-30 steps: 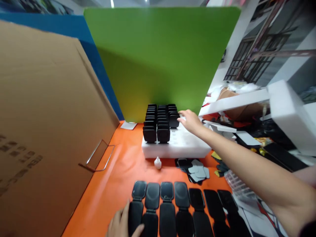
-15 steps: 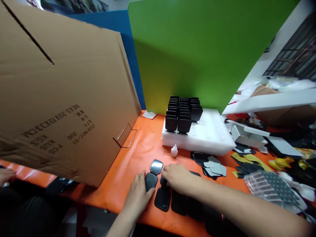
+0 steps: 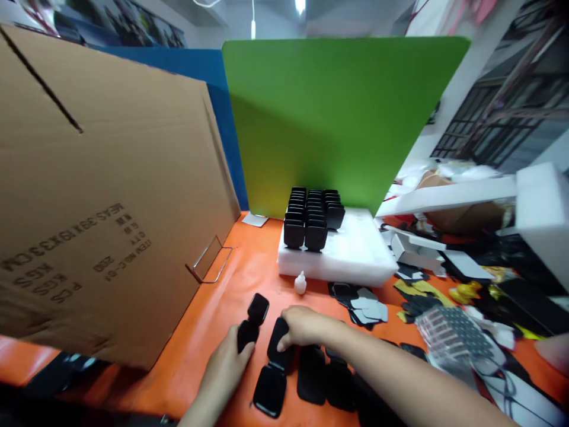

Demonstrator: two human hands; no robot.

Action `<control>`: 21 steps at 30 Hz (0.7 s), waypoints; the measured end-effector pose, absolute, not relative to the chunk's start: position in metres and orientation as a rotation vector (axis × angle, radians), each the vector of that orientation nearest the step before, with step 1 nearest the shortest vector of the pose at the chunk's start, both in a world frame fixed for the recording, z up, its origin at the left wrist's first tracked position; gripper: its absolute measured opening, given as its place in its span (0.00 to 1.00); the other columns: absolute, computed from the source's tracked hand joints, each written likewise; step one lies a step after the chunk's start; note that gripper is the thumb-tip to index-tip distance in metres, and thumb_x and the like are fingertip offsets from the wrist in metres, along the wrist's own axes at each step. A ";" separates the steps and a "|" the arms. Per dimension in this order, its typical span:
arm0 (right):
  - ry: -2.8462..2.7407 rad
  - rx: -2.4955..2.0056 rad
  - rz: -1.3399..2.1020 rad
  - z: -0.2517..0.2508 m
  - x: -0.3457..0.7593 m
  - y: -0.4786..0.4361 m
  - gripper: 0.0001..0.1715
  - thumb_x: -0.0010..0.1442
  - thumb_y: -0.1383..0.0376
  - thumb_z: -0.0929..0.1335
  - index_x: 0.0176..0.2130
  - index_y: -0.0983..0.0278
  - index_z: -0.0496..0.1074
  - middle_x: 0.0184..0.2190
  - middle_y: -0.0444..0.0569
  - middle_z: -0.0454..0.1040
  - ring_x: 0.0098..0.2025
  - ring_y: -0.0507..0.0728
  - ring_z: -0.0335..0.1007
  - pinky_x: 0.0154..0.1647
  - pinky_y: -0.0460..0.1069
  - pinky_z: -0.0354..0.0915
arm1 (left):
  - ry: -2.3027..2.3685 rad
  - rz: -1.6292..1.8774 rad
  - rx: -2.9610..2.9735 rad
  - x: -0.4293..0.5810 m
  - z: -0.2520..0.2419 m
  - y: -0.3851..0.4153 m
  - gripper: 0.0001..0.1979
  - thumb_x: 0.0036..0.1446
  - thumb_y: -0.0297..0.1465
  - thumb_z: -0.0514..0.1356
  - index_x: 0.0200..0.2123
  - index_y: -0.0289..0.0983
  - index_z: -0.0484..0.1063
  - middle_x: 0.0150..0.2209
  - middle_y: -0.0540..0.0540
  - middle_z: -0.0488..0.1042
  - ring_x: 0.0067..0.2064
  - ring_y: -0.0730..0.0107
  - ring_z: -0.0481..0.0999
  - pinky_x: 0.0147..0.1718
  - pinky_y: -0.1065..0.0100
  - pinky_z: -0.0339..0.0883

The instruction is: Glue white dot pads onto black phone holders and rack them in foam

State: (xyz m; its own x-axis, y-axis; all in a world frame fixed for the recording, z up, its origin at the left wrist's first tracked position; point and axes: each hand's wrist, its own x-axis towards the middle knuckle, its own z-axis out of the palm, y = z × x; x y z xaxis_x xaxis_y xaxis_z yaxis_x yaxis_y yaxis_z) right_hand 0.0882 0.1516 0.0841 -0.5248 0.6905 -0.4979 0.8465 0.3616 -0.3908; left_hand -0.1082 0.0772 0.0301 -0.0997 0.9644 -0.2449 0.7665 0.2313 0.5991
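My left hand is closed round the lower half of an opened black hinged case near the table's front edge. My right hand rests with curled fingers on the top half of a second opened black case just to the right. Several more black cases lie in a row under my right forearm. Farther back a white foam tray holds several upright black cases in its left rows.
A big cardboard sheet with a wire clip leans along the left. A green panel stands behind the tray. A small white bottle, grey and black pads and a cluttered right side with a clear box surround the orange table.
My right hand left the tray's upright cases and came down to the front row. My left hand took hold of the leftmost case, whose shiny inside now faces away.
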 end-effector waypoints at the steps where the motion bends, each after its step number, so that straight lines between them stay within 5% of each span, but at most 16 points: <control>1: 2.436 1.316 -0.986 0.094 0.098 0.149 0.26 0.46 0.49 0.67 0.40 0.63 0.69 0.37 0.50 0.73 0.33 0.58 0.70 0.25 0.46 0.59 | 1.886 0.500 1.554 -0.114 0.026 0.076 0.14 0.55 0.36 0.48 0.43 0.37 0.62 0.40 0.45 0.72 0.42 0.63 0.72 0.37 0.68 0.64; 5: 2.777 1.397 -0.989 0.156 0.160 0.140 0.14 0.57 0.56 0.62 0.38 0.59 0.69 0.36 0.44 0.74 0.35 0.54 0.68 0.33 0.45 0.59 | 1.645 0.693 1.451 -0.138 0.024 0.078 0.16 0.51 0.38 0.53 0.41 0.35 0.65 0.41 0.45 0.73 0.46 0.60 0.71 0.44 0.66 0.64; 10: 2.884 2.022 -0.572 0.223 0.242 0.181 0.12 0.59 0.60 0.60 0.40 0.58 0.69 0.39 0.45 0.73 0.40 0.56 0.68 0.40 0.48 0.60 | 1.592 0.953 1.194 -0.138 0.079 0.089 0.23 0.46 0.44 0.60 0.41 0.35 0.66 0.40 0.45 0.74 0.45 0.57 0.72 0.45 0.64 0.66; 15: 2.859 2.211 -0.149 0.226 0.259 0.259 0.15 0.60 0.63 0.59 0.44 0.60 0.68 0.43 0.48 0.72 0.43 0.58 0.67 0.43 0.50 0.60 | 1.452 1.108 1.265 -0.090 0.156 0.112 0.22 0.48 0.45 0.58 0.40 0.34 0.66 0.36 0.44 0.74 0.40 0.58 0.74 0.35 0.64 0.71; 21: 2.770 2.109 -0.196 0.209 0.243 0.307 0.15 0.60 0.62 0.59 0.45 0.59 0.69 0.43 0.48 0.73 0.42 0.58 0.68 0.41 0.49 0.60 | 1.295 1.024 1.838 -0.040 0.213 0.149 0.10 0.54 0.38 0.55 0.35 0.37 0.66 0.32 0.48 0.73 0.35 0.67 0.74 0.34 0.68 0.69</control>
